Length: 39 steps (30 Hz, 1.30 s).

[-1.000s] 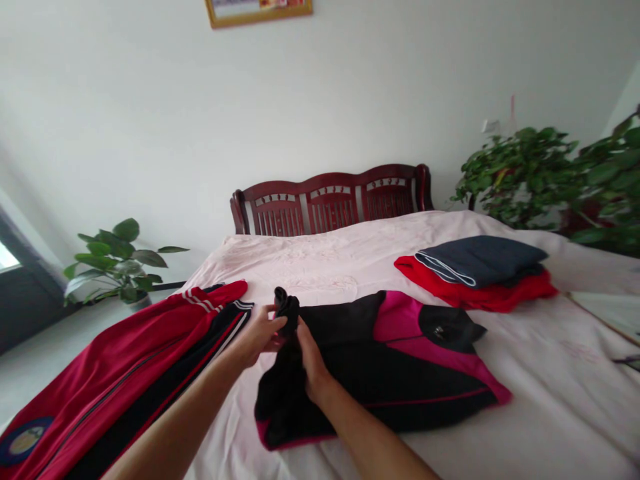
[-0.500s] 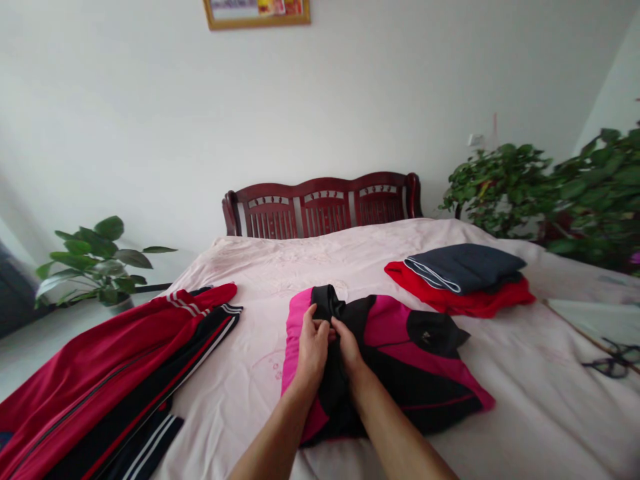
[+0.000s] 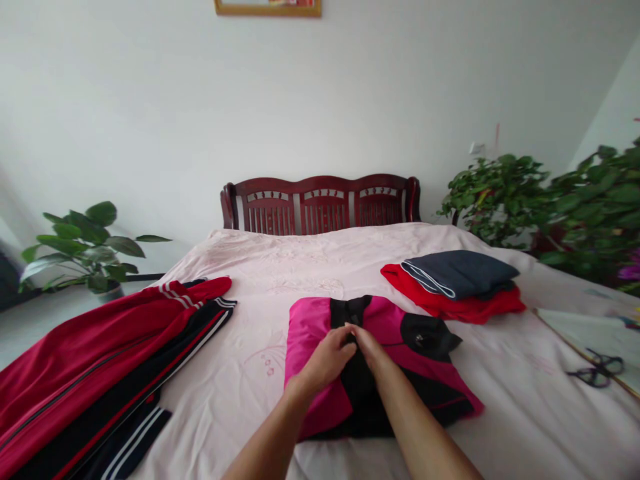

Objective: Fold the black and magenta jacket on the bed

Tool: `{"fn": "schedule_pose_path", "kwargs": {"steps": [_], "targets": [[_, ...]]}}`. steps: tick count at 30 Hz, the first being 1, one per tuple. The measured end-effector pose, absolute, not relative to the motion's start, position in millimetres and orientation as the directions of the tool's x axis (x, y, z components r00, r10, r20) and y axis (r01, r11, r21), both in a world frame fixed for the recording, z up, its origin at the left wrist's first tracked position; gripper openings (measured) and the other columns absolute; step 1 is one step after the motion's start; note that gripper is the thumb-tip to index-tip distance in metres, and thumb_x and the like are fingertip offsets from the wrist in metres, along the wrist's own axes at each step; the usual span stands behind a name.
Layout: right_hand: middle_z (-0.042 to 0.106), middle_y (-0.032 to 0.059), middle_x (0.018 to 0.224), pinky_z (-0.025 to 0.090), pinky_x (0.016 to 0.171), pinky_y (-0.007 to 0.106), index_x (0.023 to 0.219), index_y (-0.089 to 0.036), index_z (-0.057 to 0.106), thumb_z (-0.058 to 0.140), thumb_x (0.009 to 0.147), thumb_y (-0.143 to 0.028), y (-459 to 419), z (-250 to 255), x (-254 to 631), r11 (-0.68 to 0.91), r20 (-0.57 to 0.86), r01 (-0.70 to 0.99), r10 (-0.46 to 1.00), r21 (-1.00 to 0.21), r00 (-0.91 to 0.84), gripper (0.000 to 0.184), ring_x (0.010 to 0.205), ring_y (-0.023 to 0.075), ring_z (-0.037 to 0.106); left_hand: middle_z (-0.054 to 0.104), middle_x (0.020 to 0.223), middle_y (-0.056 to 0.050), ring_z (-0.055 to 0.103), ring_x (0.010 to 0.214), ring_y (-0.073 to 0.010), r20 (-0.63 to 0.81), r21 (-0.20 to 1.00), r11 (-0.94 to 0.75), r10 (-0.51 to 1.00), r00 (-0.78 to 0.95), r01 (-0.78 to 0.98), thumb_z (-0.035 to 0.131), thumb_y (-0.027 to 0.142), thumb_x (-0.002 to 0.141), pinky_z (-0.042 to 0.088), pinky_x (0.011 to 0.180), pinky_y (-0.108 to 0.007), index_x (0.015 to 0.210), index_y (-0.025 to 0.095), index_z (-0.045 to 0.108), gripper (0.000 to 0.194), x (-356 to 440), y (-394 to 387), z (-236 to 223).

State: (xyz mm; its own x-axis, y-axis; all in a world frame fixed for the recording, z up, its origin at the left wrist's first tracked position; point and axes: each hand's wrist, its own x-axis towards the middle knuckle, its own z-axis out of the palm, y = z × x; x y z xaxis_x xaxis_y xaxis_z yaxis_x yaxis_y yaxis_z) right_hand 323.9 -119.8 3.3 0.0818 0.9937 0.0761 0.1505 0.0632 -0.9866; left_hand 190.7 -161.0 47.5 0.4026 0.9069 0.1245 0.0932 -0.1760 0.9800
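A pink and black jacket lies partly folded on the bed, with its black collar toward the headboard. Just below the collar, my left hand has its fingers curled and pinched on the black front strip. Close beside it, fingertips nearly meeting, my right hand is closed on the same strip. The fingers partly hide the cloth they hold. One pink side is folded inward on the left; a black patch with a small logo shows on the right.
Left on the bed, a red and black track jacket lies spread out. At the right sit a folded dark garment over a red one, and glasses near a book. Behind are the wooden headboard and potted plants.
Both hands have slid down from the collar along the front strip. The collar, bunched before, now lies flatter, and the left pink side is spread smoother. The view has tilted slightly.
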Motion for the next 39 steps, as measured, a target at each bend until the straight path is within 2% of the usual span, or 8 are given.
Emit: {"fn": "schedule_pose_path", "kwargs": {"steps": [4,7,14,21,27,31,35,39], "targets": [[0.074,0.0097,0.088,0.056,0.079,0.036,0.093,-0.012,0.068,0.062,0.088,-0.037,-123.6,-5.2,328.4,-0.033,-0.033,-0.002,0.991,-0.999,0.130,0.026,0.084,0.0227,0.071,0.045,0.154,-0.012,0.034,0.145,-0.0379,0.084,0.686,-0.519,0.753,0.653,0.510,0.079,0.041,0.068,0.022,0.120,-0.057,0.142,0.026,0.053,0.080,134.8,-208.7,46.2],[0.075,0.0077,0.075,0.056,0.074,0.034,0.083,-0.015,0.068,0.066,0.078,-0.032,-120.6,-5.7,329.1,-0.059,-0.066,-0.048,0.986,-0.997,0.152,0.018,0.076,0.0233,0.072,0.030,0.162,-0.011,0.019,0.150,-0.0399,0.007,0.433,-0.588,0.760,0.650,0.683,0.082,0.028,0.060,0.013,0.122,-0.062,0.152,0.026,0.038,0.102,112.6,-229.9,32.5],[0.075,0.0045,0.076,0.056,0.073,0.033,0.093,-0.017,0.069,0.064,0.074,-0.030,-110.7,16.3,335.3,-0.058,-0.049,0.048,0.985,-0.997,0.165,0.023,0.078,0.0237,0.072,0.049,0.152,-0.008,0.049,0.137,-0.0272,0.237,0.230,-0.640,0.768,0.595,0.734,0.055,0.010,0.081,0.040,0.114,-0.044,0.149,0.025,0.043,0.071,133.0,-223.6,17.9],[0.074,0.0102,0.085,0.054,0.076,0.035,0.091,-0.015,0.069,0.060,0.070,-0.015,-112.5,21.4,370.7,-0.125,-0.031,0.371,0.968,-0.920,0.248,0.023,0.085,0.0284,0.071,0.049,0.152,-0.007,0.046,0.139,-0.0253,0.435,0.055,-0.656,0.694,0.574,0.752,0.046,0.007,0.087,0.038,0.116,-0.047,0.151,0.024,0.038,0.067,179.6,-235.5,-16.7],[0.054,0.0198,0.141,0.034,0.111,0.050,0.132,-0.012,0.056,0.059,0.079,-0.017,-139.4,22.4,359.4,-0.034,0.238,0.680,0.923,-0.733,0.304,0.053,0.135,0.0362,0.045,0.033,0.161,-0.011,0.033,0.147,-0.0323,0.448,0.198,-0.711,0.678,0.583,0.674,0.061,0.022,0.082,0.027,0.121,-0.055,0.156,0.023,0.029,0.081,180.8,-249.8,-28.8],[0.058,0.0146,0.138,0.039,0.110,0.044,0.137,-0.015,0.053,0.050,0.089,-0.016,-171.2,30.4,332.8,0.259,0.496,0.879,0.868,-0.400,-0.031,0.049,0.130,0.0272,0.051,0.063,0.139,-0.005,0.057,0.128,-0.0239,0.420,0.569,-0.713,0.680,0.600,0.409,0.053,0.018,0.082,0.039,0.114,-0.044,0.126,0.028,0.065,0.047,151.0,-244.1,-7.7],[0.065,0.0080,0.128,0.041,0.107,0.041,0.132,-0.022,0.058,0.049,0.095,-0.023,-220.4,40.5,310.1,0.462,0.519,0.836,0.813,-0.298,-0.264,0.038,0.121,0.0229,0.055,0.074,0.094,-0.006,0.068,0.095,-0.0187,0.246,0.933,-0.275,0.958,0.147,0.232,0.051,0.025,0.083,0.052,0.091,-0.032,0.086,0.020,0.070,0.020,101.1,-195.8,12.5],[0.065,0.0014,0.126,0.038,0.107,0.035,0.134,-0.028,0.054,0.064,0.089,-0.041,-260.7,31.5,288.1,0.762,0.429,0.631,0.623,-0.146,-0.654,0.048,0.118,0.0210,0.053,0.071,0.095,-0.010,0.069,0.078,-0.0187,-0.101,0.984,0.110,0.992,-0.073,0.137,0.056,0.040,0.083,0.053,0.070,-0.030,0.109,0.016,0.060,0.036,66.7,-132.7,20.6]]}}
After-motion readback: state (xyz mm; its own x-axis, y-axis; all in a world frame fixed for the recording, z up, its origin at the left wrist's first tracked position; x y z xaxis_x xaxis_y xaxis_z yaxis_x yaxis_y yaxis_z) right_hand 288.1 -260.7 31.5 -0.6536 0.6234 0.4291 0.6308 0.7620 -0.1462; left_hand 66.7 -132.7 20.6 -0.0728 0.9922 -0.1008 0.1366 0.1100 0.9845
